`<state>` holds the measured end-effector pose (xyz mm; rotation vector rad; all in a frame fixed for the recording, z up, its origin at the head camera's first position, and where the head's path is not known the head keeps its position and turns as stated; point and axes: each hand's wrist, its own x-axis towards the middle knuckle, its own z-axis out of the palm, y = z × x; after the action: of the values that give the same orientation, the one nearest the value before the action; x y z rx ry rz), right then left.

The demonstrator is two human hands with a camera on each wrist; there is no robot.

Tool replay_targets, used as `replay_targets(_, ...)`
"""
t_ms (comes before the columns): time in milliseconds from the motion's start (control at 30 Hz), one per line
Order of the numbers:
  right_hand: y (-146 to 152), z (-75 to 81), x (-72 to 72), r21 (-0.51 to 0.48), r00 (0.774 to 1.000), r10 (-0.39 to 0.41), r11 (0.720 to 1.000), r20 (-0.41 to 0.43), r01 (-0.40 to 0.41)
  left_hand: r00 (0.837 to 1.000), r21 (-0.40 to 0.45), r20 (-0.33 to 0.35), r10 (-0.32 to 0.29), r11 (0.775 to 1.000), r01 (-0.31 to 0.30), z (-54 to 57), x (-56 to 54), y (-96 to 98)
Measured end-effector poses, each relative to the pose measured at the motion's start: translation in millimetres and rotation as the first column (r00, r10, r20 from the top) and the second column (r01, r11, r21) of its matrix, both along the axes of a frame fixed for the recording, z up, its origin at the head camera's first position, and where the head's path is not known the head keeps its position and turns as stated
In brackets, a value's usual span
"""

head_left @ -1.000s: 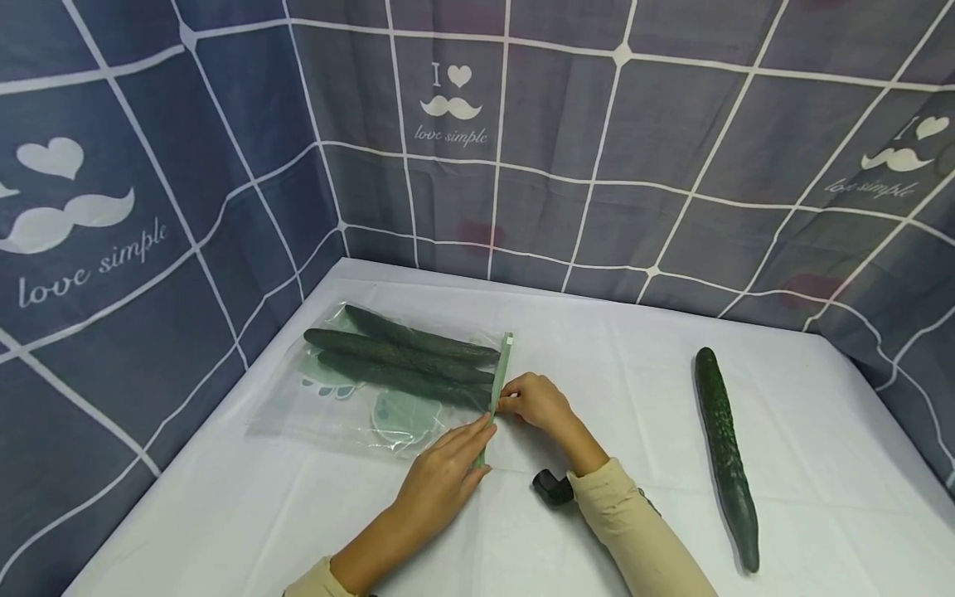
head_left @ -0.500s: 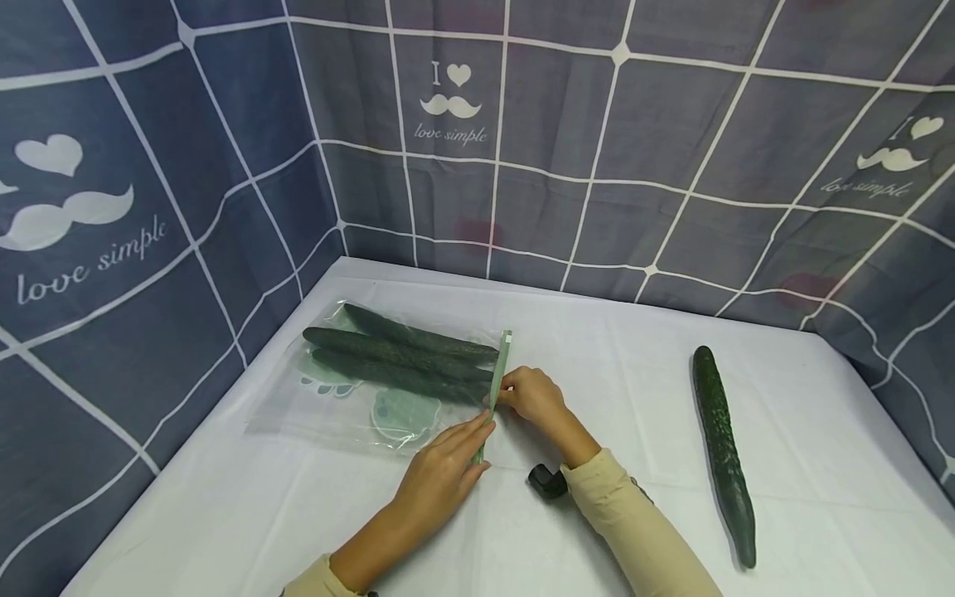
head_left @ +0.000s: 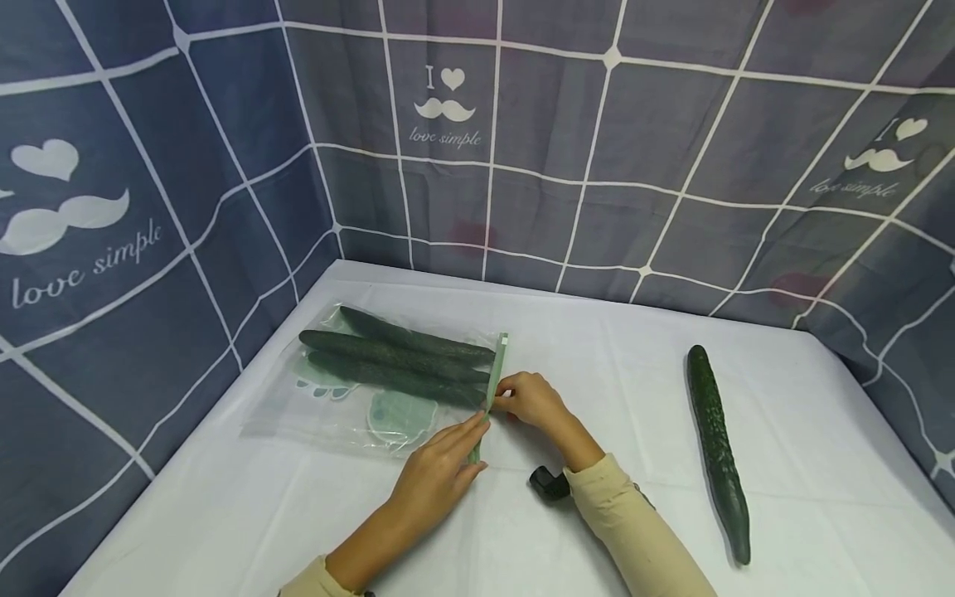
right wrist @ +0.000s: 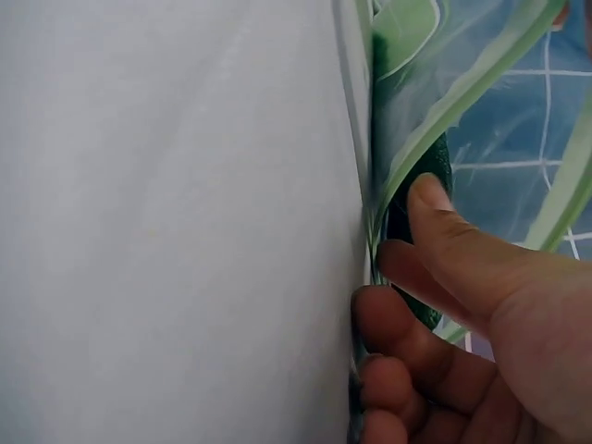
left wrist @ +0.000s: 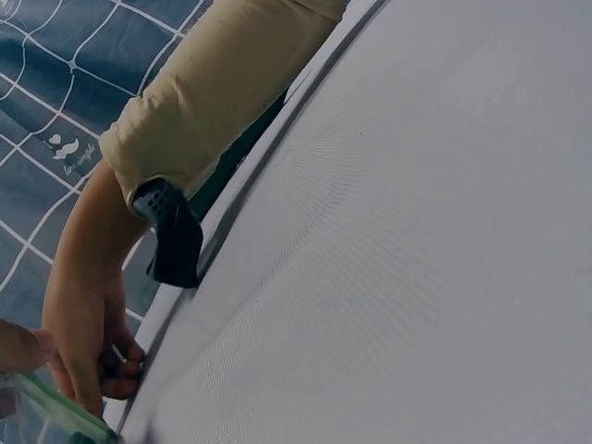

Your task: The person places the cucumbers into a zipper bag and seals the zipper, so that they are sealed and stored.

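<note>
A clear zip bag (head_left: 321,419) lies flat on the table, with several dark green cucumbers (head_left: 395,355) inside. Its green-edged mouth (head_left: 496,365) faces right. My left hand (head_left: 440,473) holds the near part of that edge, the fingers over the bag and the thumb on the outer side. Farther along the edge, my right hand (head_left: 535,402) pinches it between thumb and fingers. In the right wrist view, the thumb (right wrist: 462,245) rests by the green strip (right wrist: 472,97), with a cucumber (right wrist: 398,220) behind it. In the left wrist view, the left thumb (left wrist: 23,347) lies on the strip.
A single cucumber (head_left: 718,456) lies lengthwise at the right of the white-covered table (head_left: 597,356). A black wrist-worn device (head_left: 547,483) shows beneath the right sleeve (head_left: 634,522). Grey-blue checked curtains (head_left: 552,124) stand behind the table and along its sides.
The whole head view shifts slightly to the left. Both hands stay at the bag's edge in almost the same pose, and the cucumbers stay where they lie.
</note>
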<state>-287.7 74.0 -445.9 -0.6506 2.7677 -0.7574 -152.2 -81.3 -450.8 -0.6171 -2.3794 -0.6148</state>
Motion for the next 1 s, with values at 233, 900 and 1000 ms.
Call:
replay_targets(233, 19.3, -4.9, 2.7, -0.063, 0.999, 0.027, 0.998, 0.042, -0.024, 1.000, -0.008, 0.029, 0.005, 1.000, -0.005, 1.0, 0.1, 2.7)
replay_targets(900, 72.3, -2.1, 14.1, -0.044, 0.993, -0.090, 0.995, 0.072, 0.093, 1.000, 0.014, 0.018, 0.004, 1.000, -0.004, -4.3, -1.6, 7.3)
replay_targets(1000, 81.0, -0.8, 16.2, -0.043, 0.992, -0.105, 0.993, 0.075, 0.108, 1.000, 0.020, 0.015, -0.004, 1.000, 0.004, -5.5, -1.7, 8.2)
